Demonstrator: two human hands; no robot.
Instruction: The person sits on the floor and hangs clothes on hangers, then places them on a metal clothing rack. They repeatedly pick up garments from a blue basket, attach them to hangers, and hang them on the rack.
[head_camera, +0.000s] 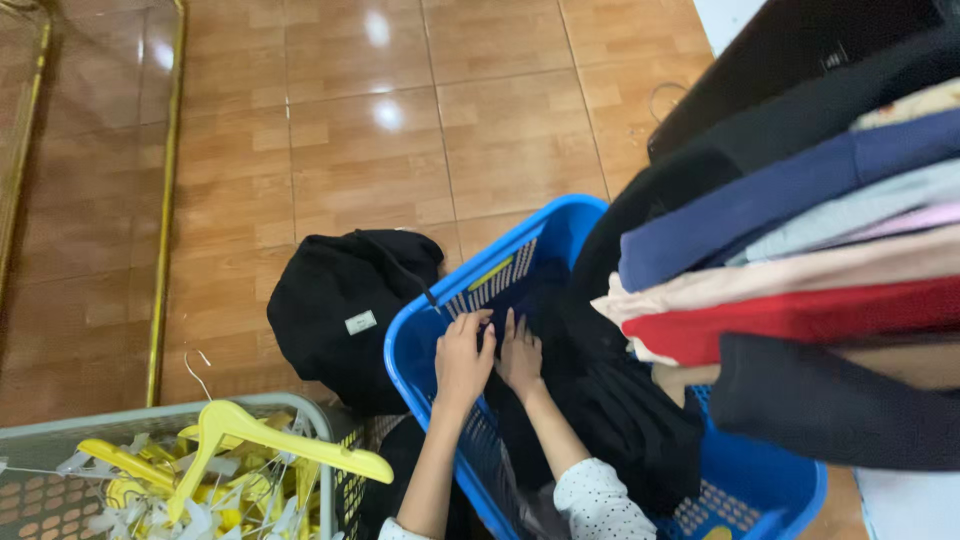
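Observation:
A blue plastic laundry basket stands on the tiled floor with dark clothing inside it. Both of my hands reach into its left side. My left hand has its fingers curled into the dark cloth next to the slotted basket wall. My right hand lies flat on the same dark cloth right beside it, fingers stretched out; its arm wears a white dotted sleeve.
A black garment with a white tag lies on the floor left of the basket. A grey basket at bottom left holds yellow hangers. Layered clothes in several colours overhang the right. A gold rail stands at left.

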